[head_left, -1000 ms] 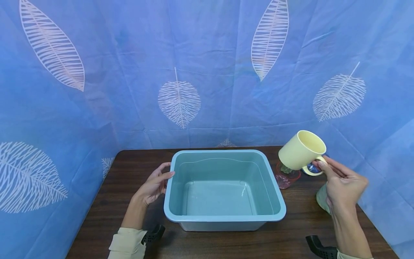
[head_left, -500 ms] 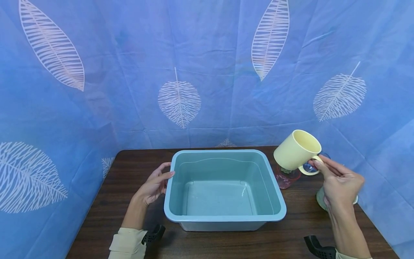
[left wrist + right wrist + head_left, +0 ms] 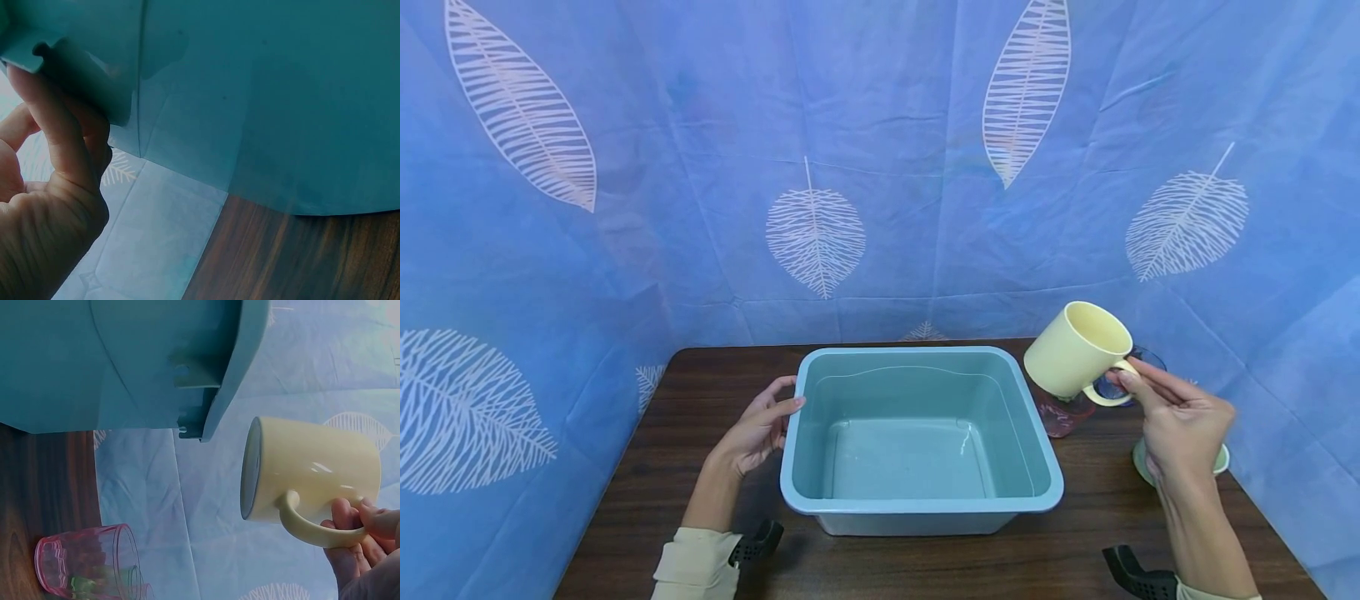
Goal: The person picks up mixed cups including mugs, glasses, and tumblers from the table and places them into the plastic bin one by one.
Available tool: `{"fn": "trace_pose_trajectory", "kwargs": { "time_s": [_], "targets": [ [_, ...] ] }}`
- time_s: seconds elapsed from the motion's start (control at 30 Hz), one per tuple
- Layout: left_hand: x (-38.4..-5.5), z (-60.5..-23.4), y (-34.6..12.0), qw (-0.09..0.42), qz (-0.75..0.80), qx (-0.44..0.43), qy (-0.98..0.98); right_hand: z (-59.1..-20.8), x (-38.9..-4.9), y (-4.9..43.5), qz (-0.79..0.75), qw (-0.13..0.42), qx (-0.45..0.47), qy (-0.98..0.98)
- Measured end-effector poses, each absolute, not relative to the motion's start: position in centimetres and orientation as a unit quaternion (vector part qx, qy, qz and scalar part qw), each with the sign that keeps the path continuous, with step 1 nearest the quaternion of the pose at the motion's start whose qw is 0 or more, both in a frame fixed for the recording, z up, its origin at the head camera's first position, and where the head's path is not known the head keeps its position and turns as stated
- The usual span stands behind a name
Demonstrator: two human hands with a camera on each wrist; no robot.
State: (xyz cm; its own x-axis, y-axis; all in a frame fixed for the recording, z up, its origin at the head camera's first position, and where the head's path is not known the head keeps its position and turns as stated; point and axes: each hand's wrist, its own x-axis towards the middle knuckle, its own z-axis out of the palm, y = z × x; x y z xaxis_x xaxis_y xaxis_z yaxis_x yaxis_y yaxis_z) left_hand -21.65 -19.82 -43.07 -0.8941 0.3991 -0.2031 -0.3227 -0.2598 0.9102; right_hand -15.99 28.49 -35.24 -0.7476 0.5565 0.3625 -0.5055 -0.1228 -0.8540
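One backdrop [image 3: 887, 100], one table [image 3: 617, 533], one basin [image 3: 917, 506], one yellow mug [image 3: 1063, 358], one pink glass [image 3: 1060, 421], one blue glass [image 3: 1152, 360], one green cup [image 3: 1142, 463].
Backdrop blue, leaf-print, round back and sides; table dark wood-grain. Basin stands on it, left hand [image 3: 760, 429] gripping its left rim; right hand [image 3: 1187, 425] pinches handle of yellow mug, tilted in the air right of basin, higher than pink glass; blue glass behind mug, green cup partly hidden by right hand.

No legible txt, nos., logos or signs.
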Motion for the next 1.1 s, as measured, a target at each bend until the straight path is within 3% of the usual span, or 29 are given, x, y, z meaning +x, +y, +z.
{"fn": "trace_pose_trajectory", "kwargs": {
  "time_s": [1.1],
  "targets": [
    [-21.5, -43.0, -19.6, 0.225, 0.795, 0.013, 0.564, -34.2, -15.6, 27.3, 0.748, 0.294, -0.034, -0.594]
  ]
}}
